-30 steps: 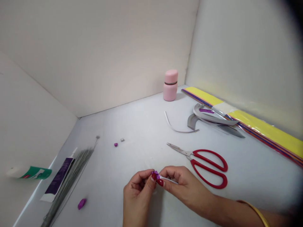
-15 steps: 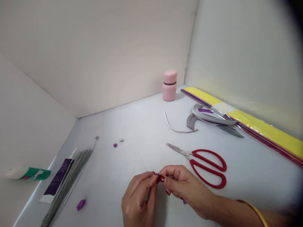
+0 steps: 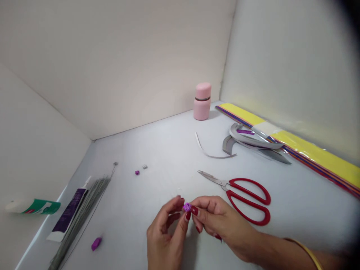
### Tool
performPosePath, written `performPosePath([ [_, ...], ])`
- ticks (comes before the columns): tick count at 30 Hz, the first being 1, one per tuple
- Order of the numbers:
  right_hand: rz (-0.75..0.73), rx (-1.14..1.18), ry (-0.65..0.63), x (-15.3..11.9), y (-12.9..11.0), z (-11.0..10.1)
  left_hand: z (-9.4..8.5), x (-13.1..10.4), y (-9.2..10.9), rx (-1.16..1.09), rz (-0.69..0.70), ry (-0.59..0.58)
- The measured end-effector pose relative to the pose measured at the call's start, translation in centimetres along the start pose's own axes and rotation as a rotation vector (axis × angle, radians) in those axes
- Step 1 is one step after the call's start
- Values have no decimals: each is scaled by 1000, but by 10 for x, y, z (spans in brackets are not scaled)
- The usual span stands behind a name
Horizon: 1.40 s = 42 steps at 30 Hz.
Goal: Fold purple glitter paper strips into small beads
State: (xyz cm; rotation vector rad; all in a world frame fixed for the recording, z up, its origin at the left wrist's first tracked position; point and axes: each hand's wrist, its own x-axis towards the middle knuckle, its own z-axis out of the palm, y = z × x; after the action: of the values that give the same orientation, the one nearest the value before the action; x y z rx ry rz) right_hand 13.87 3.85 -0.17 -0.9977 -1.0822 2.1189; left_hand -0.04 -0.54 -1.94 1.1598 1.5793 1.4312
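Note:
A small, crinkled purple piece, like a folded paper bud, sits between the fingertips of both hands at the lower centre. My right hand pinches it from the right with thumb and index finger. Against its left and lower side rest the thumb and index finger of my left hand; the other left fingers are curled. Red-handled scissors lie just beyond my right hand, blades part open and pointing left. On the table to the left are a larger purple piece, a tiny purple one and a tiny silver one.
A bundle of thin wires and a purple-white glue tube lie left, beside a green-white tube. A pink flask stands at the back. Grey paper strips and a yellow-topped packet lie right.
The purple piece, mostly hidden between the fingertips before, now shows plainly. My left fingers have spread a little, and my right hand has stayed almost in place.

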Motion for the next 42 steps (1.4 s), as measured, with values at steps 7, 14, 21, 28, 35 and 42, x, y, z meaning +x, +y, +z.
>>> performPosePath([
  [7, -4, -127, 52, -1, -3, 2, 3, 3, 10, -140, -186, -28],
  [14, -56, -256, 158, -1, -6, 4, 2, 4, 15, -127, -277, -70],
  [21, -179, -369, 120, 0, 0, 2, -2, 0, 12, 102, -7, -37],
  [28, -195, -403, 106, -1, 0, 1, -3, 4, 14, 25, -117, -86],
  [35, -247, -484, 92, 0, 1, 0, -6, 4, 5, 247, 171, -100],
  [42, -240, -409, 54, -1, 1, 1, -13, 6, -6, 679, 867, -144],
])
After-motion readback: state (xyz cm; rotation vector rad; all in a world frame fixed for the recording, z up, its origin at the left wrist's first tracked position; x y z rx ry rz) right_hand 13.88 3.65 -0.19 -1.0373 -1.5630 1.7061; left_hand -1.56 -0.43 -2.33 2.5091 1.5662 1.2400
